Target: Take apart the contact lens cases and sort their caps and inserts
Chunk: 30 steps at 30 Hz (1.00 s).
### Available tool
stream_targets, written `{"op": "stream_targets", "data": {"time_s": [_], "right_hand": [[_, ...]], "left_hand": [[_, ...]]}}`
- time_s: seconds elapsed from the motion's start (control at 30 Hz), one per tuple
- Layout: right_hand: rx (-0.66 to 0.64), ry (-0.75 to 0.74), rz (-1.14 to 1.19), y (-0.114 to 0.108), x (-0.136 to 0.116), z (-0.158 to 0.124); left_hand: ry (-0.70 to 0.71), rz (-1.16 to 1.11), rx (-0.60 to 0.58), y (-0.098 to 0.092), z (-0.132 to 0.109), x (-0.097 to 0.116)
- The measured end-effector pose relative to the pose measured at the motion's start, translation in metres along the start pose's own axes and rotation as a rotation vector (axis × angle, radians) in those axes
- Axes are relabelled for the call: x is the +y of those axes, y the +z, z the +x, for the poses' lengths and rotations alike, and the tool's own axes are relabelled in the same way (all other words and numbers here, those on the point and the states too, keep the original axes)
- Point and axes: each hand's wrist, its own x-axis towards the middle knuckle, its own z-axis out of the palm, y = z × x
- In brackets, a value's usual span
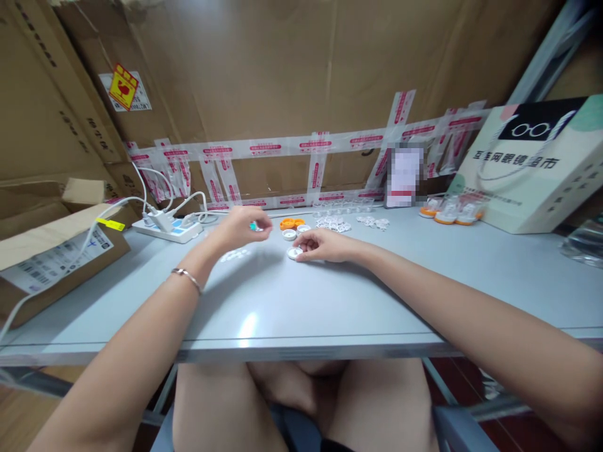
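Note:
My left hand [242, 227] is raised a little above the grey table [264, 301], its fingers pinched on a small teal piece [254, 226]. My right hand [323, 245] rests on the table, fingertips closed on a small white round cap [294, 253]. Just beyond them lie two more white caps [289, 235], orange caps [288, 223] and a scatter of small clear rings [332, 223]. A few pale small pieces [234, 255] lie under my left hand.
A white power strip [167, 230] with cables sits at the back left, beside an open cardboard box [51, 251]. Orange-and-clear cases [450, 213] and a printed paper bag [532, 166] stand at the back right. A taped cardboard wall [301, 94] closes the far side.

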Motion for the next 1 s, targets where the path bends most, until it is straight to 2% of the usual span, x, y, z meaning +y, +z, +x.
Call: {"op": "stream_targets", "data": {"time_s": [0.07, 0.13, 0.17, 0.23, 0.4, 0.53, 0.67, 0.73, 0.83, 0.9, 1.0], "right_hand": [[-0.008, 0.009, -0.004, 0.0, 0.001, 0.0], [-0.014, 0.015, -0.002, -0.001, 0.002, 0.0], [-0.013, 0.015, -0.003, -0.001, 0.002, 0.001], [-0.007, 0.011, -0.012, -0.001, 0.001, 0.001], [-0.002, 0.009, -0.008, -0.001, 0.001, 0.0], [-0.014, 0.015, 0.018, -0.001, 0.001, 0.0], [-0.012, 0.019, 0.047, 0.0, 0.001, 0.0], [-0.007, 0.017, 0.048, 0.0, 0.001, 0.0], [0.002, 0.008, 0.051, 0.001, 0.002, 0.0], [0.0, -0.011, 0.056, 0.001, 0.003, 0.001], [-0.017, -0.038, 0.055, 0.001, 0.004, 0.002]], "left_hand": [[-0.187, 0.064, -0.176, -0.017, -0.008, -0.015], [-0.308, 0.148, -0.386, -0.026, -0.014, -0.027], [-0.341, 0.179, -0.454, -0.028, -0.016, -0.031], [-0.37, 0.218, -0.507, -0.028, -0.018, -0.035], [-0.409, 0.278, -0.518, -0.021, -0.017, -0.03], [-0.398, 0.191, -0.527, -0.023, -0.016, -0.025], [-0.374, 0.177, -0.464, -0.024, -0.013, -0.016], [-0.312, 0.166, -0.375, -0.017, -0.01, -0.007], [-0.121, 0.037, -0.246, 0.0, -0.006, 0.01], [0.018, -0.006, -0.221, 0.014, -0.003, 0.022], [0.145, 0.112, -0.239, 0.03, 0.001, 0.033]]}}
